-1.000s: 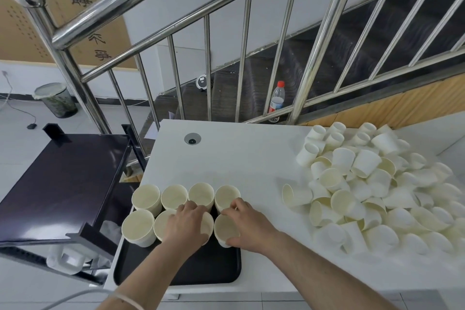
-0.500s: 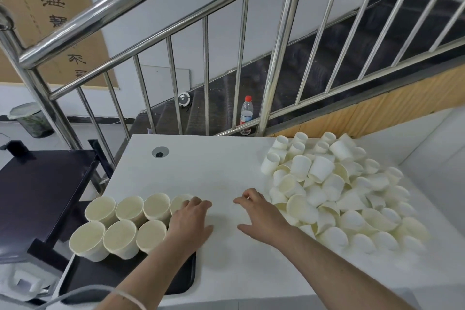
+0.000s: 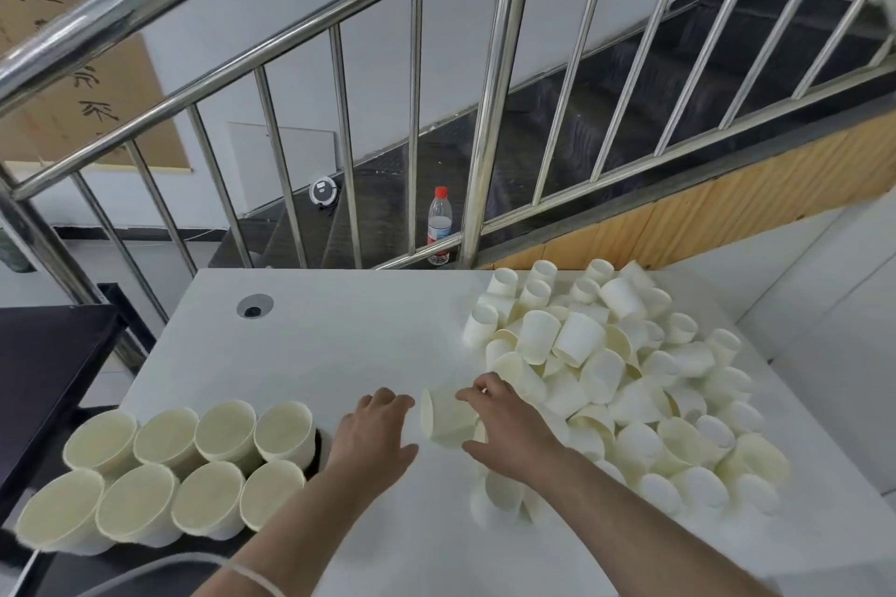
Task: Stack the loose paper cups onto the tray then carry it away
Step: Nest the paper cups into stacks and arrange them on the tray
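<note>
While your right hand curls its fingers round a paper cup at the near edge of the loose heap, that cup lies on its side, long axis running left to right, mouth turned toward your left hand. The left hand rests flat and relaxed just beside the rim, holding nothing. The tray with its eight upright cups sits beyond your left hand, so the cup travels leftward.
</note>
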